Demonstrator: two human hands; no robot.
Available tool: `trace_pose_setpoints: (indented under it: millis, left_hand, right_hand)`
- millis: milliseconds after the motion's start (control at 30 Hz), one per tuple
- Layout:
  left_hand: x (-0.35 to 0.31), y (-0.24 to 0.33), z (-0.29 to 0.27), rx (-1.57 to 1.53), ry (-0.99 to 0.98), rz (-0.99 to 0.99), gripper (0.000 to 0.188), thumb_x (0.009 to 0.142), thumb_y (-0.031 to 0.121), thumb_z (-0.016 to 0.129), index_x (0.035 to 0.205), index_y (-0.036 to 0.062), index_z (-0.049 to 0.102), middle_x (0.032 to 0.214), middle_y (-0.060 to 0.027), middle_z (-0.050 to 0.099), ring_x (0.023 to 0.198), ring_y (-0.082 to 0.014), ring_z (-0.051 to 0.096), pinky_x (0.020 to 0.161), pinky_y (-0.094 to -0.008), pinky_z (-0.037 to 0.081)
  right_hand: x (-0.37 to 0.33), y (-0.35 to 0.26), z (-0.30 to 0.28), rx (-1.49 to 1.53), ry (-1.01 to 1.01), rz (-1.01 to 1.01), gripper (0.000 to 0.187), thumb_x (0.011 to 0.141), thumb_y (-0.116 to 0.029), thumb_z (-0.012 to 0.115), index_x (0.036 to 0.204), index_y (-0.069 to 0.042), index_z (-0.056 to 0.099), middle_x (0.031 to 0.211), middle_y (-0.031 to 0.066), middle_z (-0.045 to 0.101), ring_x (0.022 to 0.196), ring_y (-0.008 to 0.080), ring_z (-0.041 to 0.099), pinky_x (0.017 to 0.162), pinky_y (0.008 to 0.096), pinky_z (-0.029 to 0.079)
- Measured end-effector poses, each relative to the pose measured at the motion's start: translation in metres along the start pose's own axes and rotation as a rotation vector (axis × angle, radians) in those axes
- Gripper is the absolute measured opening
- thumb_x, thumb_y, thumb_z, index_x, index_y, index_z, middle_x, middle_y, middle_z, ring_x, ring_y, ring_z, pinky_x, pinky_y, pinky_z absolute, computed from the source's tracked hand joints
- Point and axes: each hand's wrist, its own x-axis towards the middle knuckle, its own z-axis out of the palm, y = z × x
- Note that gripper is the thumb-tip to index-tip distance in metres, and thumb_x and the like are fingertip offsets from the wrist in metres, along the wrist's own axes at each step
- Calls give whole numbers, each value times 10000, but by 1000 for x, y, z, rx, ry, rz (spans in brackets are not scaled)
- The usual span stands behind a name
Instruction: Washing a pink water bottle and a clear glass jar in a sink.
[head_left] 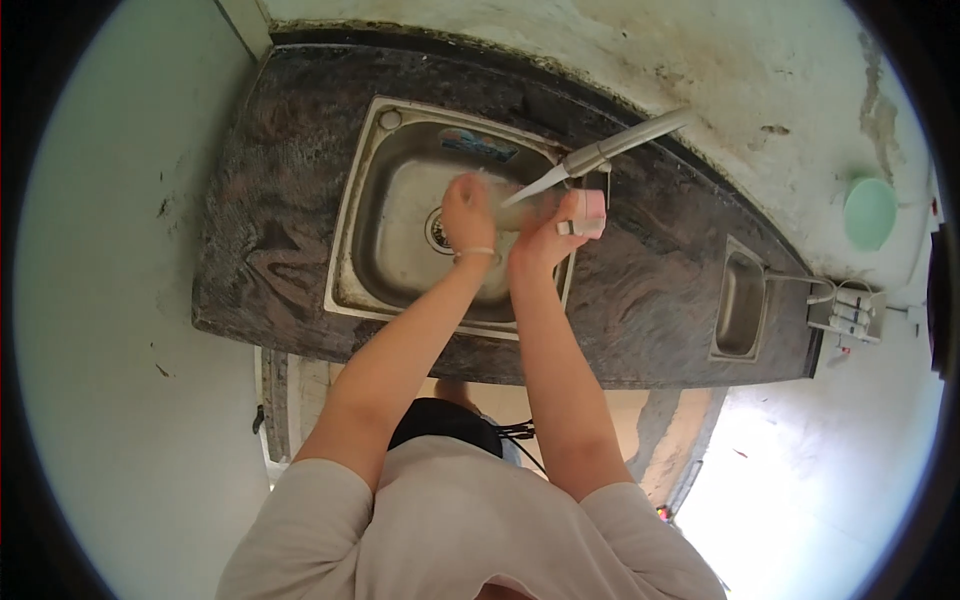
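Note:
Over the steel sink, a clear bottle with a pink cap lies sideways between my hands. My right hand is closed around the capped end, beside a small white clasp. At the bottle's other end my left hand, with a pale band on the wrist, has its fingers curled against it; the fingertips are partly hidden. From the metal faucet a stream of water runs down onto the bottle. Blur and splashing hide the bottle's middle.
A dark, marbled counter surrounds the sink, and a stained wall rises behind it. The drain shows beside my left hand. To the right are a small steel basin, a wall rack and a green bowl-shaped thing.

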Motion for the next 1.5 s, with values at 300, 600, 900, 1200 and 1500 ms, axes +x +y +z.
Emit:
trace_pose_setpoints:
  millis: [300, 600, 900, 1200, 1500]
  left_hand:
    - [42, 8, -13, 374, -904, 908, 432, 854, 253, 595, 1203, 24, 486, 1098, -175, 594, 933, -358, 597, 788, -409, 508]
    - [55, 33, -58, 510, -962, 373, 667, 754, 392, 707, 1223, 6, 432, 1216, -212, 535, 1050, -341, 584, 844, -387, 496]
    - [57, 41, -43, 730, -1012, 509, 579, 753, 375, 711, 1166, 35, 490, 993, -143, 617, 834, -250, 635, 663, -377, 506]
    - [55, 7, -41, -193, -1157, -394, 662, 749, 408, 734, 1191, -6, 467, 1063, -130, 608, 915, -199, 613, 699, -309, 507]
    - [47, -21, -40, -1, -776, -41, 721, 677, 317, 791, 1203, -15, 425, 1166, -180, 562, 1109, -268, 541, 907, -360, 436]
  right_hand:
    - [16, 2, -14, -315, -433, 104, 601, 869, -310, 649, 1319, -143, 287, 1214, 17, 448, 1124, 164, 447, 954, 357, 369]
    - [43, -60, -15, -75, -774, 727, 585, 898, -311, 555, 1399, -84, 355, 1263, 88, 510, 1121, 215, 513, 842, 389, 470]
    - [69, -6, 14, -900, -870, 80, 319, 875, -260, 580, 1081, -25, 647, 973, 97, 650, 903, 157, 602, 774, 275, 463]
    - [28, -1, 12, -780, -630, -133, 283, 858, -185, 630, 1094, -32, 596, 972, 90, 630, 843, 179, 601, 752, 297, 463]
    - [5, -24, 17, -736, -421, 148, 173, 824, -158, 695, 880, 0, 655, 729, 34, 609, 648, 106, 572, 594, 274, 461]
